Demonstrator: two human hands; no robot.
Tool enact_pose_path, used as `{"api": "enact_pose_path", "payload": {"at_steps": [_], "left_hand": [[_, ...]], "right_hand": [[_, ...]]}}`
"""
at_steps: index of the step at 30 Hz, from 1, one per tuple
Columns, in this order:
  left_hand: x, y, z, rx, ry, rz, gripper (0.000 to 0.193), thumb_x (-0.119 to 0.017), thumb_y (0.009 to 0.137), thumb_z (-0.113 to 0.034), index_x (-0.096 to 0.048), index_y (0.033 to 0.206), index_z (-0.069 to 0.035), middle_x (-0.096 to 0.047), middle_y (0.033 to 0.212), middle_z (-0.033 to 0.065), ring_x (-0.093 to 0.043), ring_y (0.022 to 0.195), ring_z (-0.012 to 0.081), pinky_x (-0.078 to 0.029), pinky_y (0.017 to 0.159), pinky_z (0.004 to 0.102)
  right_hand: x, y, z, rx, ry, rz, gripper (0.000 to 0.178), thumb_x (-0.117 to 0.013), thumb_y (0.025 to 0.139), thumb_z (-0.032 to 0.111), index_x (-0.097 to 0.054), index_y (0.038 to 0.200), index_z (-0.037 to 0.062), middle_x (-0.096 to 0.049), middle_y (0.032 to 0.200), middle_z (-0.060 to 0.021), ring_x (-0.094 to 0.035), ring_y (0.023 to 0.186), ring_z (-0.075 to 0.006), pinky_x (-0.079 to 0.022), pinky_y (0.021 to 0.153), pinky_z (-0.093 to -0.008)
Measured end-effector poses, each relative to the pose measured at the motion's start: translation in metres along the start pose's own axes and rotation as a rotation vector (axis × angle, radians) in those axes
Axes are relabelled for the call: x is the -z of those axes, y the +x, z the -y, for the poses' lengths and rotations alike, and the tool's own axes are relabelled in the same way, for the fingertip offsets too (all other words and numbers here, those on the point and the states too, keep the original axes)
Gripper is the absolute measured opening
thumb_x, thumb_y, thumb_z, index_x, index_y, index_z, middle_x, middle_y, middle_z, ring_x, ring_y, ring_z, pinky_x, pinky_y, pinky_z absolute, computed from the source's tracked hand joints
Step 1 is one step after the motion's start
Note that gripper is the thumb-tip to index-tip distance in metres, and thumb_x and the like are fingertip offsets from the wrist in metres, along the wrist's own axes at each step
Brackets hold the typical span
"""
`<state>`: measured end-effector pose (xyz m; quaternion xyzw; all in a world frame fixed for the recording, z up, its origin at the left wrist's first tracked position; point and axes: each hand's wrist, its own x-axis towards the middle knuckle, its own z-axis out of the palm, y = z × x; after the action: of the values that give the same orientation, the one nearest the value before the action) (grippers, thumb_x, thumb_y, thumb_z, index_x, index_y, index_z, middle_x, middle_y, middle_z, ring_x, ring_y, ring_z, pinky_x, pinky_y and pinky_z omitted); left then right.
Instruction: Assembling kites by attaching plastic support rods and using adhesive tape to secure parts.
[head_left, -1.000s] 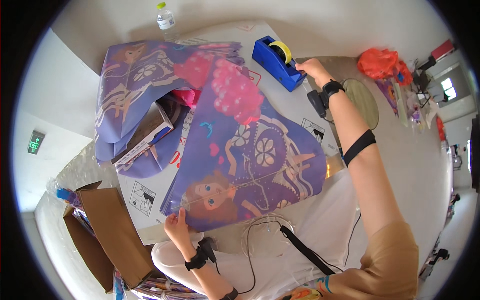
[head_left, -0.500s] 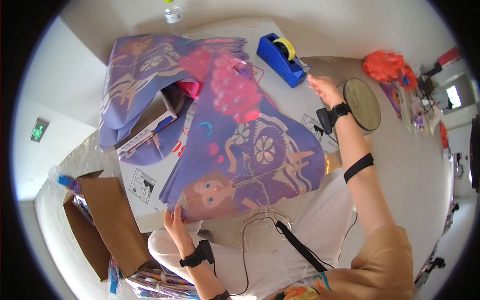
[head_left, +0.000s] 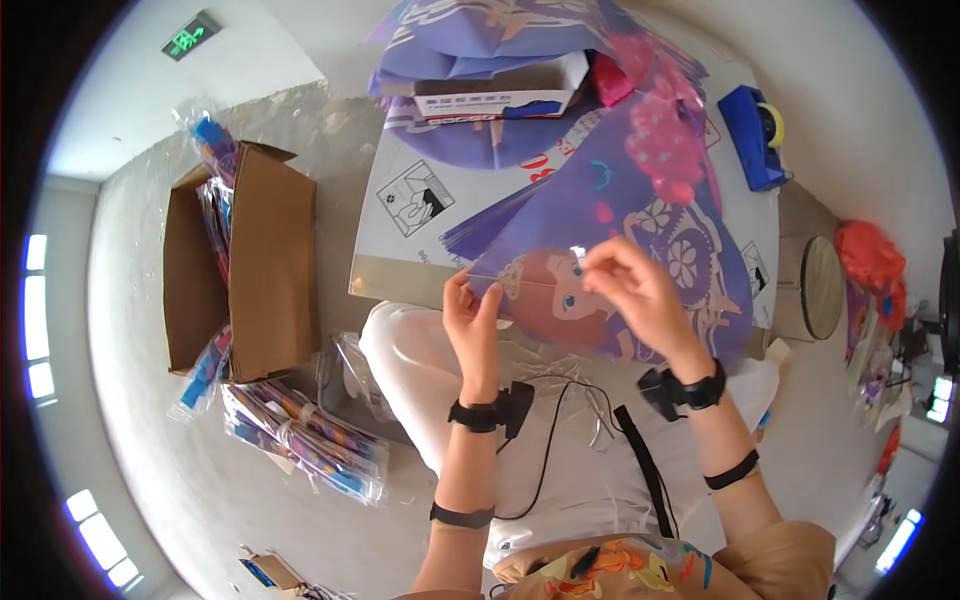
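Note:
A purple sheet (head_left: 560,215) printed with a cartoon girl and pink balloon-like shapes lies across a white carton used as a work surface (head_left: 385,250). My left hand (head_left: 473,325) pinches the sheet's near left corner between thumb and fingers. Just above the printed face, my right hand (head_left: 645,305) is closed in a pinch on a small, shiny piece of clear tape (head_left: 578,254). More purple sheet edges fan out beneath the top one. At the back right of the carton stands a blue tape dispenser (head_left: 750,135) with a yellow roll.
An open-topped white box (head_left: 500,103) rests among purple sheets at the back. To the left, an open brown carton (head_left: 275,270) holds wrapped, colourful packs. A bundle of similar packs (head_left: 305,440) lies on the floor near it. A round-topped stool (head_left: 822,288) and red bag (head_left: 872,262) stand right.
My right hand has come from the tape dispenser to the sheet's near left part, bringing the piece of tape. My left hand still holds the corner. The view has swung left.

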<state>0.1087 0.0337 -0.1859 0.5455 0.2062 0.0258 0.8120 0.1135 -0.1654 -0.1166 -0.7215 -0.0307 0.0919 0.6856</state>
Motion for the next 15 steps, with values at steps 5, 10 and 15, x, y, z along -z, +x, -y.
{"api": "enact_pose_path", "payload": {"at_steps": [5, 10, 15], "left_hand": [[0.015, 0.004, -0.001, 0.004, 0.048, 0.074, 0.05, -0.061, 0.087, 0.004, -0.044, 0.134, -0.002, -0.06, 0.104, 0.0075, -0.056, 0.081, 0.0064, -0.045, 0.069, 0.0182], [0.029, 0.012, -0.006, -0.001, 0.059, 0.102, 0.042, -0.051, 0.089, 0.001, -0.051, 0.131, -0.003, -0.059, 0.114, 0.0097, -0.053, 0.082, 0.0089, -0.044, 0.075, 0.022], [0.044, 0.024, -0.009, 0.258, -0.043, 0.049, 0.026, -0.055, 0.096, -0.019, -0.067, 0.106, 0.002, -0.065, 0.102, 0.0046, -0.054, 0.077, 0.0077, -0.044, 0.074, 0.0232]], "right_hand": [[-0.061, 0.031, 0.003, -0.055, -0.186, 0.084, 0.017, -0.06, 0.091, 0.0, -0.055, 0.108, 0.0012, -0.062, 0.08, -0.0021, -0.058, 0.072, -0.0095, -0.049, 0.067, -0.0249], [-0.089, 0.047, 0.001, -0.103, -0.225, 0.184, 0.039, -0.061, 0.09, 0.001, -0.044, 0.125, 0.0036, -0.065, 0.081, -0.0059, -0.061, 0.074, -0.0115, -0.049, 0.071, -0.0261], [-0.098, 0.063, -0.026, -0.162, -0.277, 0.119, 0.037, -0.061, 0.091, 0.001, -0.04, 0.122, 0.001, -0.066, 0.082, -0.0091, -0.064, 0.077, -0.0149, -0.049, 0.073, -0.0287]]}}
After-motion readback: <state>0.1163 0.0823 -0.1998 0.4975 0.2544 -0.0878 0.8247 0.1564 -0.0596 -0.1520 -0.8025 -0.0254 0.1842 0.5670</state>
